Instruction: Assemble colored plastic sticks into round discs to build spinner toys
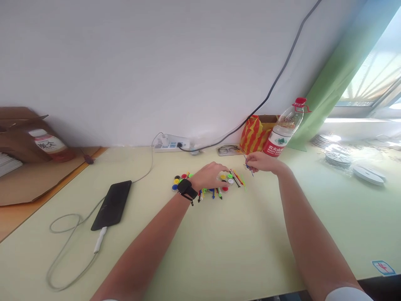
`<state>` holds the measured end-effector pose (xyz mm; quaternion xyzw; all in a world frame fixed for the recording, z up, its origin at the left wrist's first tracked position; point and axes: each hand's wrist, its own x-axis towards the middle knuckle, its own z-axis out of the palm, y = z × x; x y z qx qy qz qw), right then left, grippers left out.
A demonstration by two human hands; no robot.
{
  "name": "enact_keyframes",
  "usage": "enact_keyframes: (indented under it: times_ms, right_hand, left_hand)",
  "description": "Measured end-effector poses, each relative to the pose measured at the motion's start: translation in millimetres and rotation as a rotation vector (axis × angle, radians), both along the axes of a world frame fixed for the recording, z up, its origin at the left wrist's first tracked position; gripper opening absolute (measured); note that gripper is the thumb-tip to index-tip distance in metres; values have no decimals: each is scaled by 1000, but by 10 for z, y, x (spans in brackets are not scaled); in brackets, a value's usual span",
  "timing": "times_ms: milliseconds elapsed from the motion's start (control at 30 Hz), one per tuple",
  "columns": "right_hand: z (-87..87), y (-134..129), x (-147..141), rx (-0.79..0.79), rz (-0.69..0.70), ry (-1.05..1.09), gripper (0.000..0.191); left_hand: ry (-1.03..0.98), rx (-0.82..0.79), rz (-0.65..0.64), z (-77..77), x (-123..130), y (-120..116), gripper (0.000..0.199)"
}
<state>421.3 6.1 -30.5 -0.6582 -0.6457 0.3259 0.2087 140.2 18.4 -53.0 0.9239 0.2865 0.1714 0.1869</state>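
Note:
My left hand (209, 176), with a black wristband at the wrist, reaches over a row of small coloured pieces. Its thumb and fingers are curved and apart near several round coloured discs (231, 181), with nothing seen between them. A thin blue stick (252, 172) is pinched in the fingers of my right hand (257, 161), just above the table. Between the hands lie thin coloured sticks (237, 178). More round discs (176, 182) sit left of my left wrist, and arrow-tipped sticks (214, 194) poke out below it. My left hand hides part of the row.
A large water bottle (283, 131) and a red-yellow bag (252, 136) stand behind my right hand, beside glasses (228, 149). A power strip (175, 142) lies by the wall. A cabled black phone (112, 205) and cardboard box (28, 167) are left; white discs (338, 158) are right.

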Motion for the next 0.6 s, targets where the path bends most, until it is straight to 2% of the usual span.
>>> enact_keyframes:
  times_ms: [167, 267, 367, 467, 600]
  right_hand:
    - [173, -40, -317, 48, 216, 336, 8]
    - [204, -49, -485, 48, 290, 394, 10]
    - [184, -74, -574, -4, 285, 278, 11]
    - [188, -107, -569, -54, 287, 135, 10]
    - [301, -138, -486, -127, 354, -62, 6]
  left_hand:
    - [-363, -134, 24, 117, 100, -58, 44]
    - [-490, -192, -37, 93, 183, -71, 34]
    - [-473, -212, -48, -19, 221, -49, 22]
    - [-393, -215, -5, -92, 210, -22, 20]
    - [-306, -136, 25, -5, 126, 5, 18]
